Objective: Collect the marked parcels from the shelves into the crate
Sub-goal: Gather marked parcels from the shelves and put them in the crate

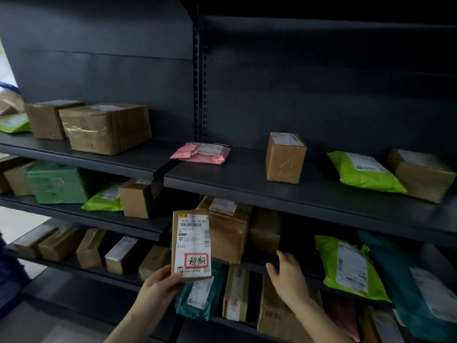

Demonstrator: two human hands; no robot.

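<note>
Gripping a small flat cardboard parcel (191, 243) by its lower corner in the left hand (158, 285), thumb on the front and fingers behind. Holding it upright in the air in front of the dark metal shelves (321, 194), touching none of them. Displaying a white shipping label and, near the bottom, a red-boxed handwritten stamp (197, 261), marking it for collection. Judging it light and stiff, probably a little slick under tape, and best gripped across the narrow sides or supported beneath. Keeping the right hand (286, 273) open and relaxed just to the right, grasping nothing, near a lower shelf's edge. Noting a stack of brown boxes (230, 231) close behind the parcel, a teal mailer (195, 298) below and a lime-green mailer (346, 266) further right. Seeing no crate in view. Finding no obstacle between parcel and body.
</note>
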